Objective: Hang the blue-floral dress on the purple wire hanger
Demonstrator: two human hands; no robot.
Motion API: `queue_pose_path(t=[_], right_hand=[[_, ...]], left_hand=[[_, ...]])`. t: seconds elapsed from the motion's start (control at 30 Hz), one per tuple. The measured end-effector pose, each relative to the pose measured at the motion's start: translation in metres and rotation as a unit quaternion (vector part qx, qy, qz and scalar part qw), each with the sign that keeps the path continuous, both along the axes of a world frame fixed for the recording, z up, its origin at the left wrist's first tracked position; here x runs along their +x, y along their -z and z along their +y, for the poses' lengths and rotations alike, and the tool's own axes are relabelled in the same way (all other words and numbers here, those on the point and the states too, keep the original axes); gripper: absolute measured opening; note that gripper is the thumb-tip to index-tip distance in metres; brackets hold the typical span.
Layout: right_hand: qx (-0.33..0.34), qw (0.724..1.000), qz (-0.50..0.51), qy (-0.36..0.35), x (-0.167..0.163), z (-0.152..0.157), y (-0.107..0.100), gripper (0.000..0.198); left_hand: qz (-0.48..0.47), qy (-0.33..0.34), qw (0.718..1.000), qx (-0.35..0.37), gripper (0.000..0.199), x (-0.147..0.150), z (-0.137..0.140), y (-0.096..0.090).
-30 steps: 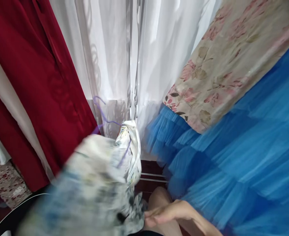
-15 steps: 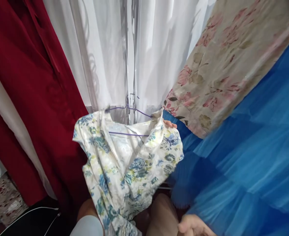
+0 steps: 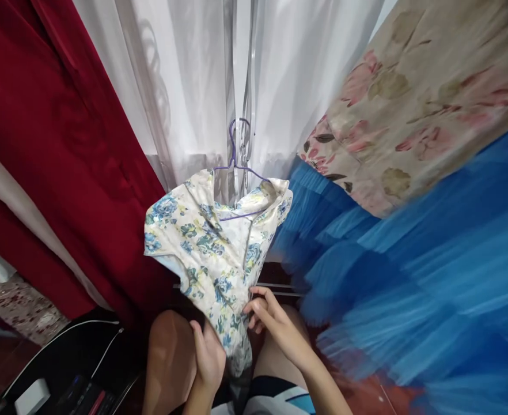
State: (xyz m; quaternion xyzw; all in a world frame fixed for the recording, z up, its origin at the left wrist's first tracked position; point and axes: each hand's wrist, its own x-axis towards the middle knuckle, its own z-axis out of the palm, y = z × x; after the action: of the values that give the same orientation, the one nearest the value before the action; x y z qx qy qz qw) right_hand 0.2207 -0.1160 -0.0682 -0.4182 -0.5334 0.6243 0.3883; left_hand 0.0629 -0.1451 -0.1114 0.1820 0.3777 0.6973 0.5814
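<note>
A white short-sleeved floral dress (image 3: 211, 253) with blue and green flowers hangs from a purple hanger (image 3: 234, 155) in front of white curtains. Its lower part narrows and drops between my knees. My left hand (image 3: 211, 354) is at the dress's lower left edge, thumb raised apart, with its other fingers partly hidden by the fabric. From the right, my right hand (image 3: 268, 314) has its bent fingers and thumb on the side edge at waist height.
White curtains (image 3: 193, 86) hang behind. A red garment (image 3: 76, 190) is on the left. On the right are a beige floral cloth (image 3: 392, 132) and a blue tulle skirt (image 3: 387, 276). A black bag or seat (image 3: 81, 346) with a white box (image 3: 32, 396) stands lower left.
The dress now hangs higher, with the hanger's hook showing. My hand has left its right shoulder, and both hands are now low at the waist. The view has shifted.
</note>
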Motion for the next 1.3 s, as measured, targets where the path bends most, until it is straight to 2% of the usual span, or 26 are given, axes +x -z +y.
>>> queue_pose_path(t=[0.07,0.13,0.23,0.33,0.37,0.43,0.5,0.53,0.57,0.6,0.67,0.73,0.8,0.93,1.07,1.17,1.3], right_hand=[[0.034,0.998,-0.048,0.034,-0.015,0.012,0.006,0.041],[0.073,0.993,-0.080,0.050,-0.027,0.024,0.007,0.036],[0.130,0.984,-0.099,0.073,-0.038,0.040,-0.001,0.034],[0.155,0.983,-0.078,0.063,-0.038,0.047,-0.010,0.035],[0.152,0.985,-0.065,0.058,-0.036,0.047,-0.011,0.036],[0.123,0.990,-0.037,0.056,-0.030,0.044,-0.013,0.035],[0.072,0.996,-0.006,0.060,-0.025,0.039,-0.015,0.032],[0.049,0.997,0.008,0.058,-0.023,0.035,-0.016,0.030],[0.033,0.998,0.019,0.051,-0.023,0.032,-0.017,0.028],[0.025,0.999,0.025,0.039,-0.023,0.029,-0.019,0.027],[0.016,0.999,0.034,0.010,-0.027,0.024,-0.024,0.024],[-0.002,0.999,0.046,-0.018,-0.033,0.022,-0.030,0.024],[-0.022,0.998,0.061,-0.025,-0.036,0.024,-0.039,0.025],[0.004,0.997,0.076,0.007,-0.034,0.050,-0.077,0.025],[0.069,0.991,0.112,0.020,-0.037,0.100,-0.135,0.024],[0.067,0.986,0.153,0.002,-0.046,0.128,-0.172,0.020],[0.073,0.980,0.183,0.024,-0.055,0.138,-0.195,0.018]], left_hand=[[0.050,-0.004,0.999,-0.021,0.063,-0.002,-0.007,0.013],[0.123,-0.006,0.991,-0.045,0.063,-0.004,-0.006,0.020],[0.200,-0.003,0.977,-0.079,0.045,-0.005,0.001,0.025],[0.240,0.005,0.966,-0.095,0.032,-0.007,0.005,0.028],[0.255,-0.016,0.963,-0.089,0.030,-0.009,0.005,0.028],[0.301,-0.129,0.943,-0.057,0.034,-0.013,0.006,0.029],[0.365,-0.266,0.892,0.001,0.044,-0.015,0.009,0.026],[0.401,-0.296,0.866,0.035,0.047,-0.014,0.011,0.023],[0.436,-0.285,0.851,0.068,0.048,-0.012,0.015,0.020],[0.467,-0.238,0.846,0.097,0.047,-0.008,0.019,0.015],[0.502,-0.117,0.847,0.133,0.040,0.001,0.028,0.004],[0.510,-0.058,0.846,0.143,0.028,0.008,0.035,-0.005],[0.517,-0.058,0.842,0.144,0.013,0.010,0.039,-0.010],[0.555,-0.033,0.818,0.146,0.013,-0.001,0.036,-0.010],[0.619,0.009,0.771,0.150,0.018,-0.014,0.028,-0.009],[0.656,0.016,0.736,0.168,0.019,-0.019,0.026,-0.011],[0.691,0.028,0.693,0.204,0.020,-0.028,0.029,-0.007]])
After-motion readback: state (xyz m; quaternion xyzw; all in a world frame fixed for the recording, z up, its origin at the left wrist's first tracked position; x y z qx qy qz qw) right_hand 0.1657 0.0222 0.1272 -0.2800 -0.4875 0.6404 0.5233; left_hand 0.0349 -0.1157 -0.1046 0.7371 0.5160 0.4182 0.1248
